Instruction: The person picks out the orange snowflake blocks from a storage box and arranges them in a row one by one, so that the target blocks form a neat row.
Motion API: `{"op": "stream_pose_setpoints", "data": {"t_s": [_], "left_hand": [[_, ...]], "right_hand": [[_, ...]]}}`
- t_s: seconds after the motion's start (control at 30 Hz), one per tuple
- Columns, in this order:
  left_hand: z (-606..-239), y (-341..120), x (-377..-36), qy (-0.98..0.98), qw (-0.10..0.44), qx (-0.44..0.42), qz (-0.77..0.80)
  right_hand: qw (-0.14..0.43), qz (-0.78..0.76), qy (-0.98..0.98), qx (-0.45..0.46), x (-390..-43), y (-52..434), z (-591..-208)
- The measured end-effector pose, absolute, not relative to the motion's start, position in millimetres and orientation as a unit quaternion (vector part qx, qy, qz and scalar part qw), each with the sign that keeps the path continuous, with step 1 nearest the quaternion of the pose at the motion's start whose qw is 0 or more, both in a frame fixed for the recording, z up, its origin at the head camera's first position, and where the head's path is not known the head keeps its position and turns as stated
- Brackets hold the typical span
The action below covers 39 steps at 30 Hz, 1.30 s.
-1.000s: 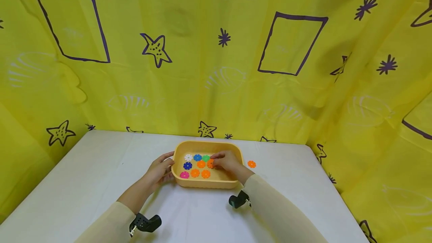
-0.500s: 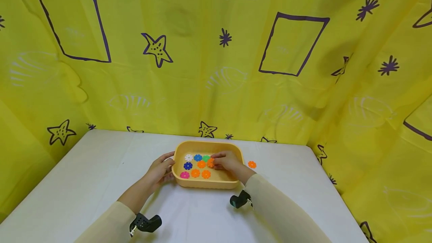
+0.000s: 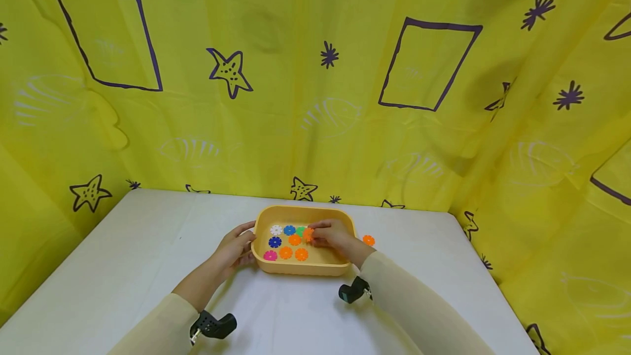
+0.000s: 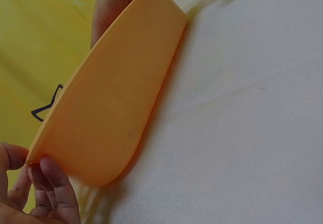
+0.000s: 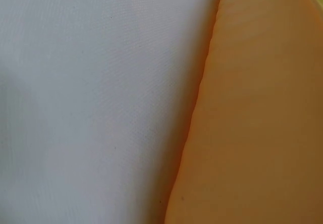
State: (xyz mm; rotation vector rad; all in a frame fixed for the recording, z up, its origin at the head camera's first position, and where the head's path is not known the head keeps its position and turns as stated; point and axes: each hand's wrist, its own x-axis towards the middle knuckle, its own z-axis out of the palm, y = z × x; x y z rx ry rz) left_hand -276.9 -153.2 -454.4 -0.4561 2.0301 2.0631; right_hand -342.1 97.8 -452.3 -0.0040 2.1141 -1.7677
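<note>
A shallow orange-yellow plastic basket (image 3: pixel 303 269) stands on the table. My left hand (image 3: pixel 231 248) pinches its left rim between thumb and fingers; in the left wrist view those fingers (image 4: pixel 60 186) lie against the outer wall. Inside the basket my right hand (image 3: pixel 334 237) pinches an orange notched disc (image 3: pixel 308 234), which partly covers a green disc (image 3: pixel 300 231). Around it lie a white disc (image 3: pixel 276 230), a light blue disc (image 3: pixel 289 230), a dark blue disc (image 3: pixel 275 242), a pink disc (image 3: pixel 270 256) and several more orange discs (image 3: pixel 301 255). The right wrist view shows mostly the basket wall (image 5: pixel 252 113).
One more orange disc (image 3: pixel 368 240) lies on the white tabletop (image 3: pixel 419 278), right of the basket. A yellow patterned curtain (image 3: pixel 276 125) hangs behind the table and along both sides.
My right hand has lifted the pinched orange disc slightly, so it tilts up and overlaps the green disc more. My left hand stays on the basket rim.
</note>
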Motion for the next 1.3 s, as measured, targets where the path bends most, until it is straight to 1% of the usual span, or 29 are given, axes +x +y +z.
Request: {"op": "stream_pose_setpoints", "data": {"t_s": [0.3,1.3], "left_hand": [[-454.9,-153.0,-277.5,0.689,0.104,-0.153,0.701],[-454.1,-152.3,-276.1,0.686,0.103,-0.160,0.702]], "right_hand": [[0.198,-0.640,0.743,-0.007,-346.3,102.5,-451.2],[0.211,-0.629,0.748,-0.024,-334.4,119.7,-430.1]]}}
